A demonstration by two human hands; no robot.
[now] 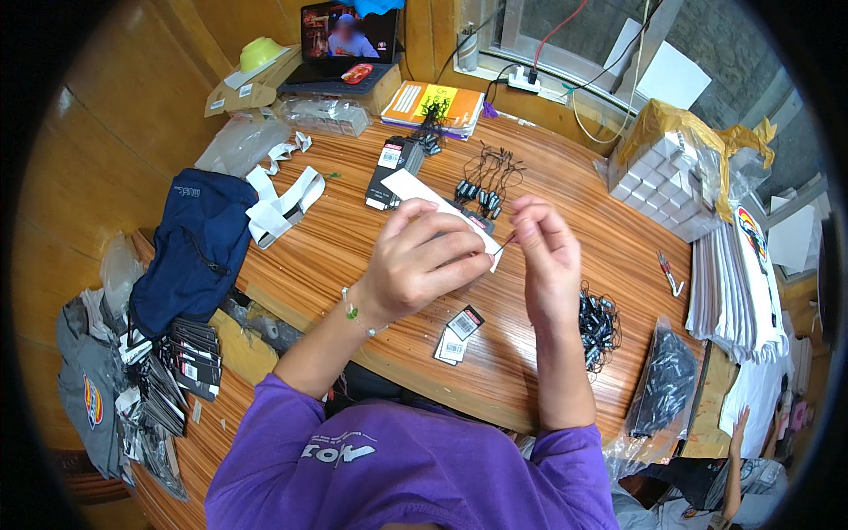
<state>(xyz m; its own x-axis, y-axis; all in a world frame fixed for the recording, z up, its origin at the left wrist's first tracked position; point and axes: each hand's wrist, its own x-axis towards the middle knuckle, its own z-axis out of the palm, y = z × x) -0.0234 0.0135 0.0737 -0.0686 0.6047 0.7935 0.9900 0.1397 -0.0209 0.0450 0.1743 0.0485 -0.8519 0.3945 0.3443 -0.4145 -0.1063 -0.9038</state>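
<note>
My left hand is closed round a long white hang tag over the middle of the table. Close by on the right, my right hand pinches a thin dark cord at the tag's near end; whether the cord passes through the tag I cannot tell. Beyond the hands lie black tag strings with small dark toggles, beside a stack of dark tags. A few small barcode tags rest below my hands. Right of my right forearm is a heap of black strings.
Small white boxes in plastic and folded white garments stand at the right, near a pen and a bag of strings. A tablet and notebooks are at the back. Blue cloth and bundled tags lie left. Another person's arm shows lower right.
</note>
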